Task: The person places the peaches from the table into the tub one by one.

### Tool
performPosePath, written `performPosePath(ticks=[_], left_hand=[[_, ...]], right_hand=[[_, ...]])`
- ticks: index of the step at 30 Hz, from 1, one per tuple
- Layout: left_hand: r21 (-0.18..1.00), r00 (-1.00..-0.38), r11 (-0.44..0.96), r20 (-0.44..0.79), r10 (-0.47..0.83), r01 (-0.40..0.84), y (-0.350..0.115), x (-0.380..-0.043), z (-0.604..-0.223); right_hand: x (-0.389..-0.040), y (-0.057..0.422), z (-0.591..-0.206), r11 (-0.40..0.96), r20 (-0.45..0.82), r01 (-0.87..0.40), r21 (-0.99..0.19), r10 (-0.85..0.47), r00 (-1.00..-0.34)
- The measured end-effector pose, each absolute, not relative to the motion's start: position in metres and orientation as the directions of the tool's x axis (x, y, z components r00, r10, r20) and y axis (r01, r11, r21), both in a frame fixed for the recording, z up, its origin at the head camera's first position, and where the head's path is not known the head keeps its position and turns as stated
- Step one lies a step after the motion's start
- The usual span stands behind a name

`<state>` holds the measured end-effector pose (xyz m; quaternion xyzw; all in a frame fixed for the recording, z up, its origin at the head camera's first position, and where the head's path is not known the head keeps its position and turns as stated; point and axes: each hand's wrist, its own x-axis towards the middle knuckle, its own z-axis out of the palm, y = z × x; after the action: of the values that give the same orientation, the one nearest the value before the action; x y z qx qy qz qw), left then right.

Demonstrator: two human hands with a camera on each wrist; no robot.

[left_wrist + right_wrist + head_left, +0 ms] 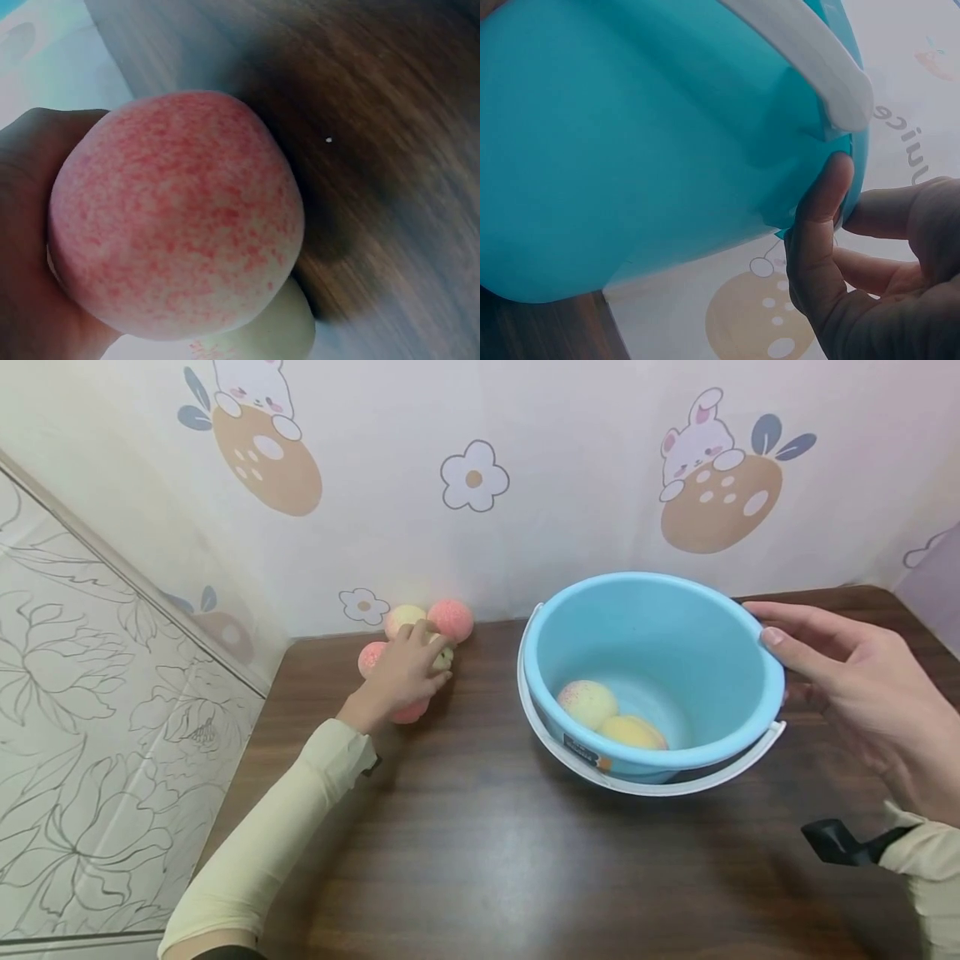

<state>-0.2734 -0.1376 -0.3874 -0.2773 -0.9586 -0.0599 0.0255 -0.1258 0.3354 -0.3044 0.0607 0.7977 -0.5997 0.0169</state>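
Observation:
On the table's left, my left hand (405, 668) reaches over a cluster of peaches. Its fingers and thumb curl round a yellow-green peach (444, 658), partly hidden by the hand. Pink peaches (452, 621) and a pale yellow one (406, 617) lie around it. A pink-speckled peach (180, 217) fills much of the left wrist view, beside the hand. My right hand (862, 685) pinches the rim of a light blue bucket (652, 610), thumb on one side and fingers on the other. Inside the bucket lie a speckled peach (587, 703) and a yellower one (632, 732).
The bucket's white handle (645, 788) hangs down along its near side. All stands on a dark brown wooden table (465, 860). Behind is a wall covering with rabbits and flowers (474, 477); a flower-patterned panel (97, 760) borders the left.

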Motion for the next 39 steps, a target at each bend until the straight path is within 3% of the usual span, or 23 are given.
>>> performPosePath(ticks=[14,22,33,39], left_hand=[[0.124,-0.838,0.831,0.015,0.545,0.542,-0.1324,-0.2755,-0.3821],[0.148,-0.824,0.82,-0.048,0.564,0.553,-0.1301,-0.2751,-0.3812],[0.112,-0.814,0.812,-0.044,0.58,0.573,-0.1288,-0.278,-0.3835],[0.114,-0.805,0.805,-0.055,0.591,0.582,-0.1286,-0.2779,-0.3822]], right_hand=[[-0.1255,0.3367,-0.3046,0.221,-0.117,0.131,-0.966,0.075,-0.99],[-0.1266,0.3367,-0.3065,0.293,-0.09,0.11,-0.95,0.08,-0.993],[-0.1253,0.3354,-0.3041,0.235,-0.09,0.105,-0.966,0.072,-0.993],[-0.1248,0.3355,-0.3053,0.284,-0.087,0.106,-0.953,0.08,-0.993]])
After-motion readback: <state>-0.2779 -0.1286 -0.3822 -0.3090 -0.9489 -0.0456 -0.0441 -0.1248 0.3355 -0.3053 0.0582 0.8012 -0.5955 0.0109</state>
